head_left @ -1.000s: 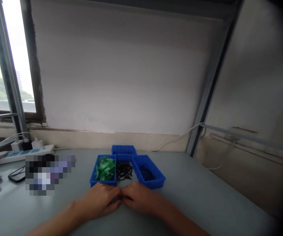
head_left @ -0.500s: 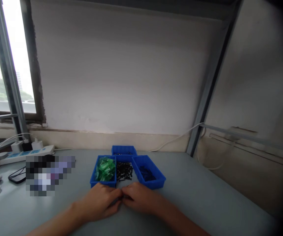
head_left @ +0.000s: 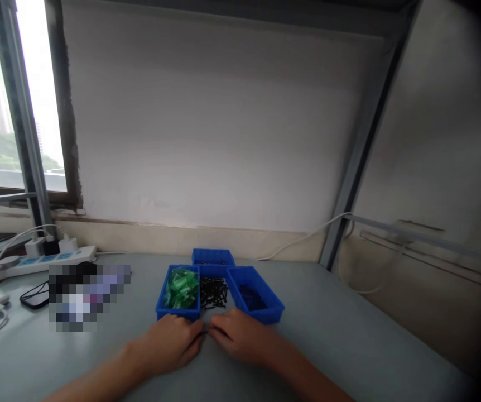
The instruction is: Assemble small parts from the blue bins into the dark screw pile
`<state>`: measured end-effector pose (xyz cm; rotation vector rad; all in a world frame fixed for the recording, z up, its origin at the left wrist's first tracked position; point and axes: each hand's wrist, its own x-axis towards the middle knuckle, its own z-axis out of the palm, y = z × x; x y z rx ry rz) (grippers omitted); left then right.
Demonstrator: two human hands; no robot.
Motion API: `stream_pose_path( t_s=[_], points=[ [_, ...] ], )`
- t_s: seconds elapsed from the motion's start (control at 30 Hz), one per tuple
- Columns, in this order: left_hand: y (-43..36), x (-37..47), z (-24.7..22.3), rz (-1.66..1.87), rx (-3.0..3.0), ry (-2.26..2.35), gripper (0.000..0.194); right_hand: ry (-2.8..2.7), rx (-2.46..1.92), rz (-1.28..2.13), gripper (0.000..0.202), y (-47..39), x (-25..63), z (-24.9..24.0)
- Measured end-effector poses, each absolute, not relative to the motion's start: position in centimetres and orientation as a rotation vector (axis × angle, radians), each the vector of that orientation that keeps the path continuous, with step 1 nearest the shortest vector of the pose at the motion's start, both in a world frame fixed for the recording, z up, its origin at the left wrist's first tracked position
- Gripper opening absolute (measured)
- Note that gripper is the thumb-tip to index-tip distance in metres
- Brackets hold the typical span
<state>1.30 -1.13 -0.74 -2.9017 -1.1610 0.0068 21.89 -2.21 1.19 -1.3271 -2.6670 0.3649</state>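
My left hand and my right hand face each other over the front of the table, fingers pinched. A thin dark piece, apparently a black screw, bridges the small gap between the fingertips. Most of it is hidden, and anything else inside the right pinch cannot be made out. Just beyond the hands lies a pile of loose black screws. Left of the pile stands a blue bin of green translucent plastic pieces. On its right, another blue bin contains small dark blue parts.
A third blue bin with small items stands behind the pile. At left on the table are a power strip with plugs and white cables, a dark glossy object and a pixelated patch. A metal post rises at the back right.
My fingertips have drawn slightly apart, so a thin dark piece now shows between them. The whole view has shifted a little; the bins stay in place.
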Motion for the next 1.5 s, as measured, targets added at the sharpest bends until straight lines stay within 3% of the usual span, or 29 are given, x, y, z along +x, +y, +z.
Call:
stream_pose_path(
  t_s=[0.13,0.23,0.4,0.6,0.83,1.03,1.3,1.5],
  points=[
    [-1.0,1.3,-0.9,0.024,-2.873,-1.198,0.029,-2.559,-1.280,0.488,0.015,-2.3,22.2,1.0],
    [-0.9,1.2,-1.0,0.039,-2.894,-1.213,0.034,-2.545,-1.206,0.515,0.028,-2.2,22.4,0.7],
    [-0.8,1.1,-1.2,0.062,-2.937,-1.213,0.026,-2.710,-1.015,0.388,0.016,-1.7,22.4,-0.3],
    [-0.7,1.0,-1.7,-0.033,-2.917,-1.311,0.031,-2.716,-0.981,0.196,0.020,-1.3,22.6,0.2],
    [-1.0,0.9,-1.3,-0.006,-2.934,-1.176,0.024,-2.316,-1.467,-0.139,0.029,0.8,26.6,1.5],
    [-1.0,0.9,-1.1,-0.001,-2.939,-1.120,0.022,-2.196,-1.540,-0.147,0.036,1.6,28.0,1.6],
    [-0.9,1.0,-1.1,0.006,-2.949,-1.025,0.021,-2.647,-1.032,-0.106,0.032,-0.7,22.1,-1.9],
    [-1.0,0.9,-1.3,-0.015,-2.941,-0.999,0.020,-2.642,-1.215,0.002,0.037,-1.9,21.4,-3.4]
  ],
)
